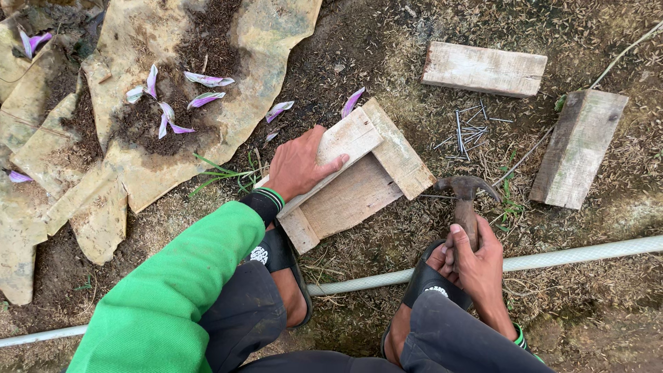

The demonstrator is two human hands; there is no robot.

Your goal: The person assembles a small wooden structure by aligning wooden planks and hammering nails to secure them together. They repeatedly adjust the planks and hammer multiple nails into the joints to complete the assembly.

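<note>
My left hand [298, 166] presses flat on the top board of a small wooden frame [352, 186] made of nailed planks, lying on the soil. My right hand [476, 259] grips the wooden handle of a claw hammer [465, 193], whose rusty head sits just right of the frame, near the ground. A loose pile of nails [464, 132] lies beyond the hammer. My left arm wears a green sleeve.
Two loose wood blocks lie at the far right: one flat [483, 68], one angled [579, 146]. A white hose [552, 259] runs across under my sandalled feet. A torn tan sheet [159, 90] with soil and purple petals covers the left.
</note>
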